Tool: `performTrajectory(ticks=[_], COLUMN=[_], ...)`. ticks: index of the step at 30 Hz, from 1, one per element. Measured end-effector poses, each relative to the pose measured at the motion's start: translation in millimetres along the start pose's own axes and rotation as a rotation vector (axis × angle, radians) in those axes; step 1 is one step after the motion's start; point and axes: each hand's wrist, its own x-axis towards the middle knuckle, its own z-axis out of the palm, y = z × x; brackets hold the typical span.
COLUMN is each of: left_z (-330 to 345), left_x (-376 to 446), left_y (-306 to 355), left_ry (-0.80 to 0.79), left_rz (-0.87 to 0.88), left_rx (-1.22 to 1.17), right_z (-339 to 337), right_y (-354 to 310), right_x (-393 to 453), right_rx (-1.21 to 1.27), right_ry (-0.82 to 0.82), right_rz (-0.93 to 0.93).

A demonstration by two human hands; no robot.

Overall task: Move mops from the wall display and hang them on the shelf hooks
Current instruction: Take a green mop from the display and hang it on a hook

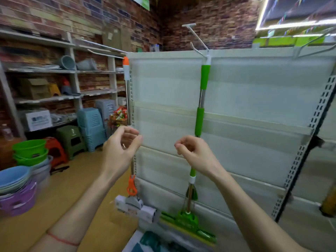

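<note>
Green-handled sponge mop [199, 122] hangs from white wire hook [199, 44] at top edge of pale shelf panel [254, 99]. Orange-capped steel mop [127, 91] hangs at panel's left edge. My left hand [120, 150] and right hand [194, 151] loosely curled, holding nothing, just before mop poles.

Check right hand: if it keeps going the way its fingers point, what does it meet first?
Right hand points left, fingers loosely curled. The first thing in that line looks like the left hand; the gap between looks free, though depth is unclear.
</note>
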Motion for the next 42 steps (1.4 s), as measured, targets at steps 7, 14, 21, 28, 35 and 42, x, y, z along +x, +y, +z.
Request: performTrajectory(ticks=[7,14,21,28,35,42], left_z=[29.4,18.1,-8.6,-39.0,-30.7,49.4], left_x=[19.2,21.8,33.3,54.2,55.2,14.6], left_y=[-20.3,-38.3,-77.1,-100.1,-89.8,-20.8], left_ry=[-0.084,-0.113,-0.182,-0.28,-0.373,-0.66], left_rz=[0.007,0.017,0.006,0.049,0.097,0.174], left_rx=[-0.041,-0.03,-0.083,-0.13,-0.225,-0.436], right_z=[-25.0,-15.8,19.3,74.2,87.6,3.9], right_y=[20.6,17.5,-8.4,-33.2,-52.2,-52.9], right_x=[5.1,-3.6,-9.6,-7.4,-28.7,-115.8], right_rx=[-0.029,-0.065,-0.127,-0.175,-0.246,-0.388], right_ry=[0.12,0.159,0.226,0.246,0.313,0.529], right_rz=[0.029,0.1,0.166,0.197,0.222,0.386])
